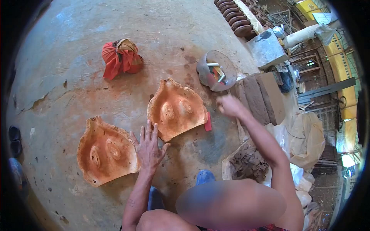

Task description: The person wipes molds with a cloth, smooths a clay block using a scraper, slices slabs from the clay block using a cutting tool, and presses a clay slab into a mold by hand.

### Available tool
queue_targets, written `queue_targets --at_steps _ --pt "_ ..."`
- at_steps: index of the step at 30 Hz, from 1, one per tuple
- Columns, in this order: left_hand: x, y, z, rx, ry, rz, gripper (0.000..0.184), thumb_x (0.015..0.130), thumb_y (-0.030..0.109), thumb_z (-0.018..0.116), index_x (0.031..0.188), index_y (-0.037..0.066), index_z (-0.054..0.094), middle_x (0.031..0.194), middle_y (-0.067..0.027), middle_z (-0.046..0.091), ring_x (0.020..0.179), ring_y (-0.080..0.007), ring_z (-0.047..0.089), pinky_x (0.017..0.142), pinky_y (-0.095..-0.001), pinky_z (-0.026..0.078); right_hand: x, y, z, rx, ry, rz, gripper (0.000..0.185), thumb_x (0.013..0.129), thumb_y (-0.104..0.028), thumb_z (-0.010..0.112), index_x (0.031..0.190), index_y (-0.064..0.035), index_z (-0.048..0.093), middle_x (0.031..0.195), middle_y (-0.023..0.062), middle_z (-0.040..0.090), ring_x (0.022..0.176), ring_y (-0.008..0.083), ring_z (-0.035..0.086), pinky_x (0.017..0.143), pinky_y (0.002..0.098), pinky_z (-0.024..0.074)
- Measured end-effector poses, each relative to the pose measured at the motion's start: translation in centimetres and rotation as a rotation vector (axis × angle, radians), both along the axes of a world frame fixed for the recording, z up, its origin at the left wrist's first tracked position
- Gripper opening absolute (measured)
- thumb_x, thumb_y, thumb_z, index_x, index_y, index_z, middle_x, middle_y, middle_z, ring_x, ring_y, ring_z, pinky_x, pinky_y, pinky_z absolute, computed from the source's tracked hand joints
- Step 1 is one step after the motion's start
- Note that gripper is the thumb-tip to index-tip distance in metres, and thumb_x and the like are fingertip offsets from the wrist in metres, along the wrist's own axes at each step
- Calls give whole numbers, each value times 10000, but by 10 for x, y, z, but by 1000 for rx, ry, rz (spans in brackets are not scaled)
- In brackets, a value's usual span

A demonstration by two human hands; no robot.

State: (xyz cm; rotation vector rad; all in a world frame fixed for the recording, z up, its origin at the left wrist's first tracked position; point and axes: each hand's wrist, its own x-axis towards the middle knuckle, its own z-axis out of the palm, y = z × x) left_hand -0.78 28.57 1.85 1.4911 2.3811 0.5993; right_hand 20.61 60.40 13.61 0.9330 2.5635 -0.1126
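My left hand is open, fingers spread, between two orange-brown molds. Its fingertips are at the lower left edge of the upper mold; its outer side is beside the right edge of the lower mold. Both molds lie hollow side up on the floor, each with two raised oval shapes inside. My right hand is closed, between the upper mold and a block of clay; what it holds, if anything, I cannot make out. A flat red piece lies against the upper mold's right corner.
A clear tub with several small tools stands above my right hand. A red cloth bundle sits on the concrete floor. Loose clay scraps lie near my right knee. A grey block and stacked brown curved pieces are farther off.
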Motion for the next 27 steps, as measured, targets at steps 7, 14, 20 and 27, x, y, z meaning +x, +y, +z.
queue_targets --at_steps 7,14,20,27 --pt "-71 -47 19 292 21 252 737 846 314 820 1485 76 543 1618 -189 407 1506 -381 364 1229 -527 303 50 -73 -94 -129 488 -442 434 968 -440 653 1190 -71 699 1118 252 720 1080 446 684 916 508 541" --pt "-199 -187 5 -77 -20 791 598 913 384 751 1406 72 620 1347 -248 654 1255 -396 623 1057 -414 489 33 -56 -149 -223 528 -652 475 983 -435 624 1041 36 636 1014 324 694 1019 503 665 842 547 503" --pt "-177 -248 -50 3 -355 798 420 1006 367 625 1219 14 711 966 -238 750 841 -370 719 779 -434 537 29 -59 -166 -228 623 -702 442 968 -382 648 971 59 624 946 324 687 949 507 666 796 546 498" --pt "-168 -218 -37 -38 -114 931 348 1033 295 568 1059 -25 703 883 -256 713 801 -419 693 750 -490 513 -24 -71 -150 -255 727 -612 433 966 -389 666 970 44 640 899 280 693 877 425 695 774 500 508"
